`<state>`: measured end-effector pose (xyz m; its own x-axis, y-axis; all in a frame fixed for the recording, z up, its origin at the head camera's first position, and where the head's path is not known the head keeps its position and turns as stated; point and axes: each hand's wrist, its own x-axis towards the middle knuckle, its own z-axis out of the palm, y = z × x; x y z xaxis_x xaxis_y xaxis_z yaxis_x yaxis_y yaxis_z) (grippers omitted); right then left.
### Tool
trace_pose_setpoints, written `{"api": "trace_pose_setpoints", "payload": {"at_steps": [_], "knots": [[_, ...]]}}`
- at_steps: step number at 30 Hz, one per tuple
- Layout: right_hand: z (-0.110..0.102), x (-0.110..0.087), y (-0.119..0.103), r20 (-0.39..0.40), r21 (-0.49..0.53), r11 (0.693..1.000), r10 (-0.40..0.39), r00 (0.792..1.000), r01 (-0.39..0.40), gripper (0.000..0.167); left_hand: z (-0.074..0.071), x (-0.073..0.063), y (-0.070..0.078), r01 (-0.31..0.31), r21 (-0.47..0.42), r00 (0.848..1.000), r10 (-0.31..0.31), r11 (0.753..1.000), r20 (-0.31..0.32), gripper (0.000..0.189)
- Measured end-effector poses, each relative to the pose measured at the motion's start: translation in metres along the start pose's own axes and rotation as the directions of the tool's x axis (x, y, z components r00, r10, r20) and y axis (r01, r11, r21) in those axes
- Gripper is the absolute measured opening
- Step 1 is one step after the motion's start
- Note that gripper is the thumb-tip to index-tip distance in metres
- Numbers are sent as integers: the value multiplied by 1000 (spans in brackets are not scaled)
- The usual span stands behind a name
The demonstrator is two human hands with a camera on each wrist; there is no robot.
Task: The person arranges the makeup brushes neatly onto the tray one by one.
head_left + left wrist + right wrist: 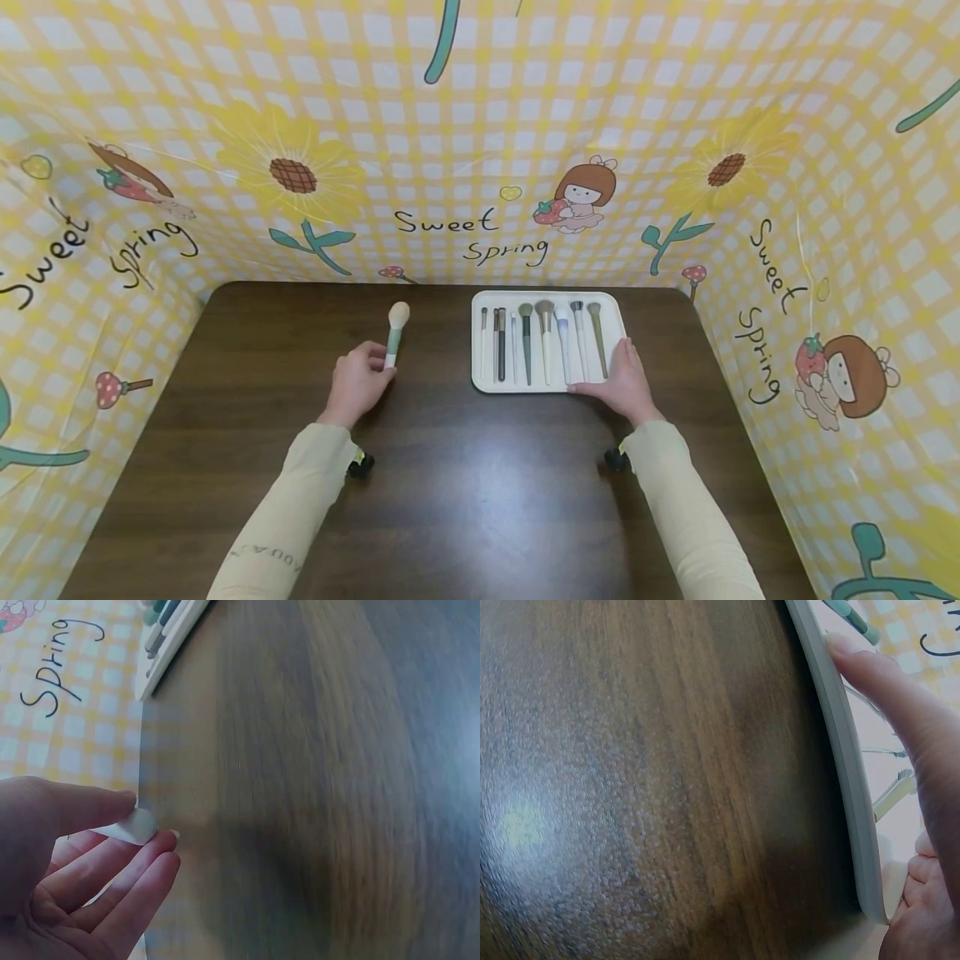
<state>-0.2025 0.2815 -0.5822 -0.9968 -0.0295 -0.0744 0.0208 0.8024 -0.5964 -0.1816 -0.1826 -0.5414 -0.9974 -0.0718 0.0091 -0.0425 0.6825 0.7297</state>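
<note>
My left hand [358, 383] pinches a makeup brush [393, 337] between thumb and fingers by the lower part of its white and green handle. The brush's fluffy cream head points up and away, over the table left of the tray. In the left wrist view the white handle end [139, 827] shows between thumb and fingertips. My right hand [630, 385] grips the near right corner of a white tray [612, 315], its thumb along the near rim and fingers at the right side. Several makeup brushes [527, 337] lie side by side in the tray, heads toward the far edge.
The dark wooden table [480, 492] carries the tray near its back edge. Yellow checked cloth [465, 125] with flowers and lettering rises as walls at the back and both sides. Dark wrist devices [361, 464] sit at both sleeve cuffs.
</note>
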Motion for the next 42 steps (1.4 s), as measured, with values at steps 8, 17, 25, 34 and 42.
{"api": "trace_pose_setpoints", "payload": {"at_steps": [8, 17, 25, 34, 42], "knots": [[-1, -1, -1, -3, 9, 1000, 0, 1000, 0, 149, 13, -1, 11, 7, -44, 1000, -7, 999, -3, 29], [-2, -1, -3, 1, 11, 1000, 6, 1000, -6, 149, 25, -1, 20, -14, -107, 1000, 12, 994, -14, 28], [-1, -1, -3, -2, 13, 1000, 3, 1000, -3, 149, 33, -2, 25, -28, -139, 1000, 26, 990, -18, 28], [-1, 0, -1, -10, 3, 1000, 5, 1000, -5, 149, 42, -3, 31, -71, -178, 997, 69, 981, -19, 28], [0, -1, 0, -4, 5, 1000, -6, 1000, 6, 150, 52, -2, 40, -100, -196, 995, 97, 975, -21, 27]]}}
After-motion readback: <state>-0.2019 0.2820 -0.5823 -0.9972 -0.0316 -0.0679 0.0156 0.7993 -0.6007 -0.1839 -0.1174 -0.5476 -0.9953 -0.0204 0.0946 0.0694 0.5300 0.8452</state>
